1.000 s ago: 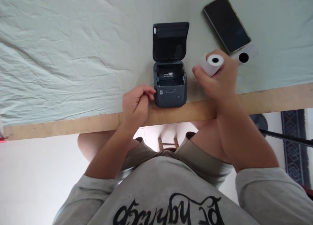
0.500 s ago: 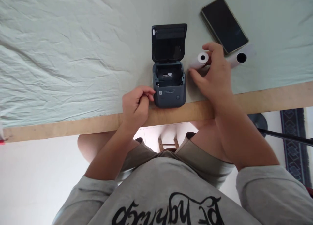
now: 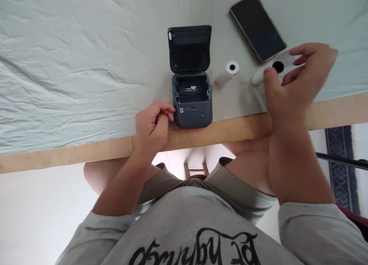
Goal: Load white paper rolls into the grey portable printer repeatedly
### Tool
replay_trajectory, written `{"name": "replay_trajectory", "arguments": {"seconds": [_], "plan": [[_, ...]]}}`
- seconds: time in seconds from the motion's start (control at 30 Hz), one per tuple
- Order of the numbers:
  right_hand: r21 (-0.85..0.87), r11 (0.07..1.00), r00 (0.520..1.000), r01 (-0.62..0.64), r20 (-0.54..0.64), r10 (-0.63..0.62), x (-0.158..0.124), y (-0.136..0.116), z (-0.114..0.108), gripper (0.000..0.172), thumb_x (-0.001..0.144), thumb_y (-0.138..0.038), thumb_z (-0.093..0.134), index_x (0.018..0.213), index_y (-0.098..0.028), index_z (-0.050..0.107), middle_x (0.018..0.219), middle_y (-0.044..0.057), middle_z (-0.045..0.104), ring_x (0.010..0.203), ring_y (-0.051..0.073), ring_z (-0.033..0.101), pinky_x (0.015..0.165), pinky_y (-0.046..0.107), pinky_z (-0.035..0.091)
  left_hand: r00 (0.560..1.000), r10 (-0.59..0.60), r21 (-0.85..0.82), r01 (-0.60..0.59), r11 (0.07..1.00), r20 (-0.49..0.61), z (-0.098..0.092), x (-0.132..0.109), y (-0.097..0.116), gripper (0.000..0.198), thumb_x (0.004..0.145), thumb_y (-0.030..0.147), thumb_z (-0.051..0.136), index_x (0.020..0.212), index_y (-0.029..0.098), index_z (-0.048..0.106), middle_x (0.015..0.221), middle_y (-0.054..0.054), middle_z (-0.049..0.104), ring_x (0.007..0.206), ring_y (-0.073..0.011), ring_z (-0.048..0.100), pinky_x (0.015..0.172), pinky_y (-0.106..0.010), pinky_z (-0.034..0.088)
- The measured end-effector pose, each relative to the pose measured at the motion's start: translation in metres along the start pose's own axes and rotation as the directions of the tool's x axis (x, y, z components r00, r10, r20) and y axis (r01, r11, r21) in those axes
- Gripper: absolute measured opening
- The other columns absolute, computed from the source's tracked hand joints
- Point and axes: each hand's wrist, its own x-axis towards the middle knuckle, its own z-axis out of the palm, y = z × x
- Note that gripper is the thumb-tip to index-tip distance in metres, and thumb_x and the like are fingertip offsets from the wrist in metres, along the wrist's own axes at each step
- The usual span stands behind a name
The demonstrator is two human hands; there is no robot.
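Note:
A small dark printer [image 3: 192, 111] sits at the table's near edge with its lid [image 3: 189, 48] tipped up and its paper bay empty. My left hand [image 3: 152, 123] is curled loosely, holding nothing, its fingertips against the printer's left side. A white paper roll [image 3: 227, 72] lies free just right of the printer. My right hand [image 3: 296, 79] is further right, fingers spread and curved around a second white roll with a dark core [image 3: 276, 65]. The thumb is at that roll's near side and the fingers reach over its far side.
A dark phone [image 3: 257, 27] lies face up behind the rolls. A wrinkled pale green cloth [image 3: 71, 65] covers the table, and its bare wooden edge [image 3: 71, 155] runs along the front. My lap and grey shirt [image 3: 198, 226] are below, and a patterned rug [image 3: 340, 169] is at the right.
My right hand set the first roll down beside the printer, let go, and moved right to the second roll. My left hand stayed at the printer.

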Motion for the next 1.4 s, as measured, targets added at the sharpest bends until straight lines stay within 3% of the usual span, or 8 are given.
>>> {"name": "replay_trajectory", "arguments": {"seconds": [0.17, 0.33, 0.53, 0.8, 0.97, 1.13, 1.27, 1.4], "plan": [[0.037, 0.996, 0.996, 0.085, 0.016, -0.086, -0.004, -0.004, 0.0, 0.035, 0.074, -0.012, 0.068, 0.108, -0.019, 0.068, 0.104, 0.012, 0.066, 0.081, 0.021, 0.059, 0.081, 0.041, 0.052, 1.0, 0.012, 0.002, -0.012, 1.0, 0.0, 0.0, 0.001, -0.002, 0.033, 0.082, 0.002, 0.052, 0.086, 0.026, 0.075, 0.07, 0.004, 0.071, 0.059, -0.0106, 0.062, 0.056, -0.023, 0.048], [0.12, 0.981, 0.975, 0.151, 0.144, -0.168, -0.007, -0.01, -0.004, 0.041, 0.078, -0.01, 0.059, 0.115, -0.025, 0.067, 0.119, 0.011, 0.074, 0.097, 0.024, 0.068, 0.075, 0.038, 0.052, 1.0, -0.016, 0.009, 0.016, 1.0, 0.006, 0.0, 0.0, -0.003, 0.029, 0.083, 0.005, 0.053, 0.086, 0.025, 0.074, 0.069, 0.004, 0.069, 0.06, -0.0115, 0.063, 0.057, -0.024, 0.05], [0.198, 0.971, 0.973, 0.133, 0.16, -0.166, -0.008, -0.008, 0.003, 0.034, 0.076, -0.019, 0.065, 0.109, -0.027, 0.067, 0.118, 0.013, 0.069, 0.106, 0.025, 0.064, 0.075, 0.038, 0.053, 1.0, -0.018, -0.004, 0.019, 1.0, 0.016, 0.0, -0.001, -0.003, 0.028, 0.083, 0.006, 0.053, 0.085, 0.026, 0.073, 0.069, 0.004, 0.068, 0.061, -0.0117, 0.063, 0.058, -0.024, 0.051], [0.282, 0.959, 0.949, 0.038, 0.291, -0.123, -0.008, -0.013, 0.005, 0.047, 0.076, -0.018, 0.063, 0.12, -0.034, 0.058, 0.108, 0.003, 0.073, 0.086, 0.024, 0.065, 0.082, 0.044, 0.053, 0.999, 0.023, -0.007, -0.023, 1.0, 0.023, 0.0, -0.001, 0.001, 0.03, 0.08, 0.004, 0.052, 0.082, 0.025, 0.073, 0.067, 0.004, 0.067, 0.058, -0.011, 0.061, 0.057, -0.023, 0.048], [0.181, 0.98, 0.965, 0.08, 0.231, -0.122, -0.006, -0.012, 0.01, 0.035, 0.071, -0.028, 0.071, 0.105, -0.034, 0.063, 0.116, 0.006, 0.07, 0.1, 0.027, 0.064, 0.078, 0.044, 0.053, 1.0, 0.004, 0.012, -0.004, 1.0, 0.028, -0.001, -0.001, 0.001, 0.028, 0.08, 0.006, 0.052, 0.082, 0.025, 0.073, 0.066, 0.004, 0.066, 0.058, -0.0119, 0.06, 0.057, -0.024, 0.049], [0.231, 0.97, 0.958, 0.08, 0.249, -0.139, -0.007, -0.009, 0.011, 0.053, 0.074, -0.02, 0.066, 0.125, -0.028, 0.062, 0.105, 0.005, 0.072, 0.08, 0.021, 0.064, 0.078, 0.042, 0.056, 0.999, 0.038, 0.018, -0.039, 0.999, 0.034, -0.001, 0.0, 0.002, 0.028, 0.079, 0.005, 0.051, 0.081, 0.024, 0.072, 0.065, 0.004, 0.066, 0.057, -0.0111, 0.059, 0.055, -0.022, 0.046], [0.196, 0.961, 0.953, 0.195, 0.192, -0.232, -0.008, -0.002, 0.014, 0.042, 0.074, -0.021, 0.073, 0.116, -0.027, 0.069, 0.115, 0.009, 0.073, 0.107, 0.029, 0.069, 0.092, 0.049, 0.061, 0.998, 0.058, 0.039, -0.059, 0.997, 0.036, 0.0, 0.001, 0.003, 0.028, 0.079, 0.003, 0.05, 0.081, 0.022, 0.071, 0.065, 0.005, 0.065, 0.058, -0.0103, 0.06, 0.054, -0.021, 0.045], [0.315, 0.932, 0.957, 0.179, 0.165, -0.239, -0.009, 0.003, 0.015, 0.055, 0.08, -0.012, 0.066, 0.131, -0.032, 0.063, 0.124, 0.008, 0.073, 0.107, 0.027, 0.073, 0.087, 0.046, 0.064, 0.998, 0.045, 0.071, -0.047, 0.996, 0.036, -0.001, 0.001, 0.002, 0.026, 0.08, 0.005, 0.051, 0.081, 0.022, 0.071, 0.065, 0.004, 0.065, 0.058, -0.0105, 0.06, 0.053, -0.021, 0.044]]}}
